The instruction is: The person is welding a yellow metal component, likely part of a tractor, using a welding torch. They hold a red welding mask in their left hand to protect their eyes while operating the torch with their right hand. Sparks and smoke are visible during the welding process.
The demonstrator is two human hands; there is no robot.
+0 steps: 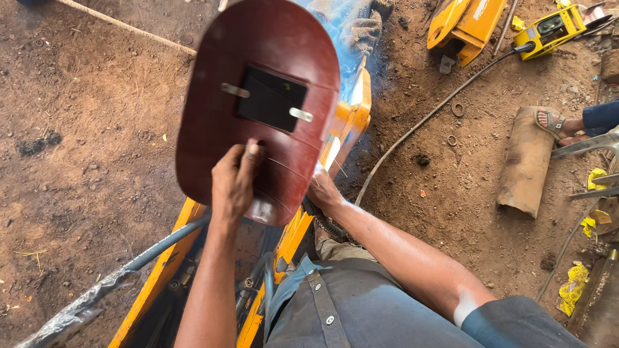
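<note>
Two hands up: left hand (233, 183) fingers clasp red welding shield (258, 109), masking yellow frame (345, 125); right hand (322, 191) fingers hidden; yellow machine (551, 29) top right.

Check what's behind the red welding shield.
Behind the red welding shield, held up by the left hand, part of the yellow frame shows, with blue-white glare and smoke at its top edge. The right hand reaches behind it; its grip and the weld spot are covered.
</note>
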